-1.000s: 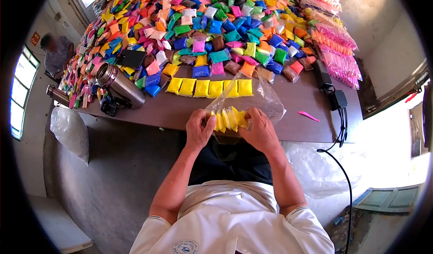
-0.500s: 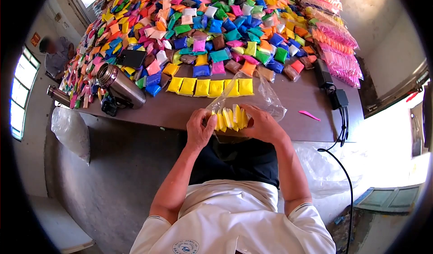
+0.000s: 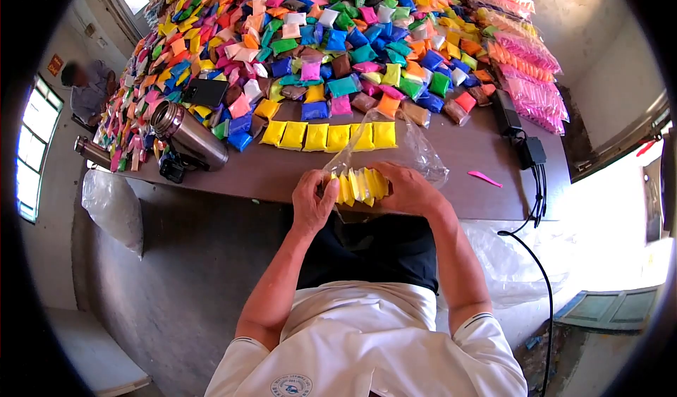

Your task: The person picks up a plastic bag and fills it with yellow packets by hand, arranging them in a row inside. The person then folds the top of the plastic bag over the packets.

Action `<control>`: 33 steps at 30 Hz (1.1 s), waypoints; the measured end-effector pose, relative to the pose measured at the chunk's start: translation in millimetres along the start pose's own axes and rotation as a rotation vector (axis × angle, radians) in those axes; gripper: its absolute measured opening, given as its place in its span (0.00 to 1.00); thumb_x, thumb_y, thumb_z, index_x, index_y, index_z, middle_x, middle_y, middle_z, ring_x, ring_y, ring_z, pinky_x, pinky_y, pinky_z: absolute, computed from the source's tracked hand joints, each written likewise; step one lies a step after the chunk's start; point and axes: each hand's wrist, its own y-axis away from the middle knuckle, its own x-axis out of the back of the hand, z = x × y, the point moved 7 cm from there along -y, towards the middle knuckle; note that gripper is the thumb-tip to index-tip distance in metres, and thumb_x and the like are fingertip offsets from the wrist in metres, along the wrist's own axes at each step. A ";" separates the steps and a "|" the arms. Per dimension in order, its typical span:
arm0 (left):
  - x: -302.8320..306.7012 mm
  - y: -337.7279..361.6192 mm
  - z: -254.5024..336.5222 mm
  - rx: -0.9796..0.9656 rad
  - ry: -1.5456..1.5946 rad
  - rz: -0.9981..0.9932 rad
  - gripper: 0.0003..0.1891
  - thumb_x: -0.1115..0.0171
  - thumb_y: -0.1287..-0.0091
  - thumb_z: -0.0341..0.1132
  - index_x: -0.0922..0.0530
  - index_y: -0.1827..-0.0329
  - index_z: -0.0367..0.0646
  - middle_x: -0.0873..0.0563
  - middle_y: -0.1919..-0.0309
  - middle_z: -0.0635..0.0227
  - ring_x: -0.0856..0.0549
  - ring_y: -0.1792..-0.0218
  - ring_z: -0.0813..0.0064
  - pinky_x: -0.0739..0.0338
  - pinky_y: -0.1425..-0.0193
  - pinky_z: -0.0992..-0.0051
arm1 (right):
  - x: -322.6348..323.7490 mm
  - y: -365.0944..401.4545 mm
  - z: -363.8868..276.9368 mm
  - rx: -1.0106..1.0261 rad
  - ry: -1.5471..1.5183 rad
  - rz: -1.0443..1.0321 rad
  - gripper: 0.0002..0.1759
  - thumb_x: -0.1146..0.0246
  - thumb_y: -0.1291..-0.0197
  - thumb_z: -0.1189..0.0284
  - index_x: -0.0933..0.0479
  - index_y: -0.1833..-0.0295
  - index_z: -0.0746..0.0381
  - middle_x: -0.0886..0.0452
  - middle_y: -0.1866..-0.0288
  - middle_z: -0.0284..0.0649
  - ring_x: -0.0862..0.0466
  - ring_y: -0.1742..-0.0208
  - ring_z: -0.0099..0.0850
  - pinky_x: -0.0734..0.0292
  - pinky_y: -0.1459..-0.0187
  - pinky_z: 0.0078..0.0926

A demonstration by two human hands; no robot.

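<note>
Left hand (image 3: 314, 201): clamped on the left end of the yellow packets (image 3: 362, 185)
Right hand (image 3: 407, 187): curled around their right end
Packets' place: bunched at the surface's (image 3: 264, 164) near edge
Clear bag (image 3: 427, 163): spread just beyond the hands
Yellow row (image 3: 316, 137): six, lying farther in

To the right of the clear bag (image 3: 425, 156), a strip of bare table (image 3: 490, 151) leaves room for a hand to pass; only a pink stick (image 3: 485, 179) lies there, flat. Farther right, the black adapter (image 3: 530, 154) with its cables (image 3: 540, 196) closes the way. On the left, between the left hand (image 3: 312, 203) and the steel flask (image 3: 187, 135), the table also gives passage. Forward, the row of yellow packets (image 3: 317, 137) and then the heap of packets (image 3: 342, 65) stand as obstacles.
</note>
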 end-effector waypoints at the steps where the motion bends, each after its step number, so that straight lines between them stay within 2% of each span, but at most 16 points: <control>1: 0.2 0.1 -0.4 0.001 -0.001 -0.001 0.18 0.40 0.31 0.47 0.25 0.66 0.39 0.22 0.71 0.60 0.21 0.68 0.61 0.26 0.63 0.67 | 2.3 1.5 -2.5 0.001 -0.030 0.014 0.37 0.26 0.55 0.68 0.27 0.36 0.61 0.19 0.44 0.50 0.20 0.41 0.47 0.28 0.36 0.35; 6: 2.3 0.2 4.4 -0.007 -0.026 0.004 0.18 0.40 0.31 0.47 0.24 0.66 0.39 0.21 0.70 0.60 0.21 0.68 0.61 0.26 0.62 0.67 | 1.0 2.9 -1.4 -0.041 -0.030 -0.002 0.37 0.25 0.54 0.67 0.28 0.36 0.62 0.19 0.44 0.50 0.20 0.42 0.47 0.27 0.37 0.36; 12: 3.0 -0.1 5.5 0.020 -0.015 -0.005 0.17 0.38 0.31 0.46 0.24 0.66 0.39 0.21 0.70 0.60 0.21 0.68 0.61 0.26 0.63 0.68 | 6.2 11.5 -13.8 0.062 0.039 0.109 0.36 0.27 0.52 0.67 0.29 0.36 0.63 0.19 0.46 0.52 0.17 0.47 0.46 0.24 0.44 0.36; 14: 4.4 -0.3 7.9 0.018 0.007 0.000 0.16 0.38 0.32 0.45 0.24 0.66 0.39 0.21 0.70 0.59 0.22 0.68 0.61 0.26 0.63 0.68 | 27.6 24.3 -28.7 -0.001 0.031 0.226 0.28 0.29 0.49 0.70 0.24 0.41 0.63 0.17 0.52 0.50 0.14 0.56 0.41 0.20 0.52 0.32; 15: 4.7 -0.4 10.0 0.022 0.006 -0.009 0.16 0.38 0.32 0.44 0.24 0.66 0.38 0.22 0.70 0.59 0.22 0.68 0.62 0.26 0.63 0.68 | 39.2 28.5 -35.8 -0.001 0.031 0.224 0.28 0.29 0.49 0.70 0.24 0.41 0.63 0.17 0.52 0.50 0.14 0.56 0.41 0.20 0.52 0.32; 17: 2.4 0.2 7.3 0.024 0.007 -0.021 0.16 0.38 0.32 0.44 0.24 0.67 0.38 0.22 0.70 0.59 0.22 0.69 0.62 0.26 0.64 0.68 | 72.9 35.3 -48.1 0.107 -0.185 0.352 0.15 0.35 0.45 0.76 0.20 0.50 0.65 0.16 0.62 0.52 0.15 0.61 0.47 0.21 0.58 0.35; 18: 0.3 1.1 1.8 -0.006 0.002 -0.026 0.17 0.38 0.30 0.47 0.24 0.63 0.39 0.23 0.69 0.64 0.24 0.69 0.70 0.29 0.65 0.72 | 89.5 37.4 -48.1 0.116 -0.117 0.532 0.08 0.37 0.43 0.80 0.19 0.56 0.66 0.17 0.66 0.50 0.16 0.68 0.44 0.22 0.64 0.31; 19: -1.2 1.8 -0.8 -0.036 -0.003 -0.028 0.19 0.39 0.29 0.50 0.23 0.60 0.40 0.25 0.69 0.69 0.27 0.69 0.79 0.32 0.65 0.77 | 106.7 34.5 -46.9 0.107 -0.114 0.663 0.08 0.38 0.42 0.80 0.19 0.56 0.66 0.17 0.66 0.50 0.16 0.68 0.44 0.22 0.64 0.31; 20: -1.9 3.4 -4.1 -0.037 -0.002 -0.029 0.19 0.39 0.29 0.50 0.23 0.60 0.40 0.25 0.69 0.69 0.27 0.69 0.79 0.32 0.65 0.77 | 124.1 29.3 -44.6 0.098 -0.112 0.793 0.08 0.39 0.41 0.80 0.19 0.56 0.66 0.17 0.66 0.50 0.16 0.68 0.44 0.22 0.64 0.30; 22: -2.5 4.7 -11.5 0.026 0.021 -0.039 0.19 0.39 0.29 0.50 0.24 0.60 0.39 0.26 0.69 0.68 0.28 0.70 0.78 0.33 0.66 0.77 | 143.4 6.2 -19.9 0.053 -0.069 0.893 0.08 0.40 0.40 0.77 0.19 0.56 0.66 0.16 0.66 0.50 0.15 0.67 0.43 0.22 0.63 0.32; 23: -2.3 6.5 -12.5 0.023 0.019 -0.039 0.19 0.39 0.29 0.50 0.24 0.60 0.39 0.26 0.69 0.68 0.28 0.70 0.78 0.33 0.66 0.77 | 144.3 -8.4 -3.2 0.055 -0.070 0.895 0.08 0.40 0.40 0.77 0.19 0.56 0.66 0.16 0.66 0.50 0.15 0.67 0.43 0.22 0.63 0.32; 25: -2.8 6.7 -17.2 0.071 0.037 -0.041 0.20 0.39 0.29 0.51 0.24 0.60 0.39 0.26 0.70 0.69 0.28 0.69 0.80 0.33 0.67 0.77 | 137.1 -39.9 37.6 -0.116 0.046 0.820 0.09 0.41 0.39 0.74 0.18 0.56 0.65 0.16 0.64 0.50 0.14 0.63 0.43 0.21 0.59 0.35; 26: -1.6 3.8 -11.8 0.066 0.035 -0.038 0.20 0.39 0.29 0.51 0.24 0.60 0.39 0.26 0.70 0.69 0.28 0.69 0.80 0.33 0.67 0.77 | 137.1 -49.0 45.6 -0.111 0.045 0.823 0.09 0.41 0.39 0.74 0.18 0.56 0.65 0.16 0.64 0.50 0.14 0.63 0.43 0.21 0.59 0.35; 28: 3.4 1.3 3.0 0.064 -0.003 -0.017 0.21 0.38 0.32 0.50 0.24 0.67 0.38 0.22 0.70 0.58 0.21 0.69 0.61 0.27 0.66 0.67 | 111.5 -74.8 60.0 -0.214 -0.014 0.414 0.11 0.41 0.39 0.71 0.17 0.58 0.64 0.15 0.63 0.51 0.14 0.60 0.44 0.21 0.57 0.37; 32: 1.8 2.7 2.6 0.042 -0.011 -0.011 0.21 0.39 0.32 0.50 0.24 0.66 0.37 0.21 0.69 0.58 0.20 0.68 0.61 0.26 0.66 0.69 | 100.0 -86.0 62.2 -0.164 0.035 0.271 0.10 0.40 0.42 0.72 0.16 0.59 0.64 0.14 0.62 0.50 0.14 0.59 0.43 0.21 0.55 0.35; 33: 0.8 3.8 -0.4 0.069 0.024 -0.002 0.20 0.39 0.32 0.50 0.23 0.65 0.37 0.21 0.69 0.58 0.20 0.68 0.61 0.25 0.65 0.69 | 95.0 -89.6 66.7 -0.175 -0.017 0.166 0.10 0.39 0.40 0.71 0.16 0.58 0.63 0.13 0.63 0.47 0.14 0.62 0.38 0.20 0.59 0.33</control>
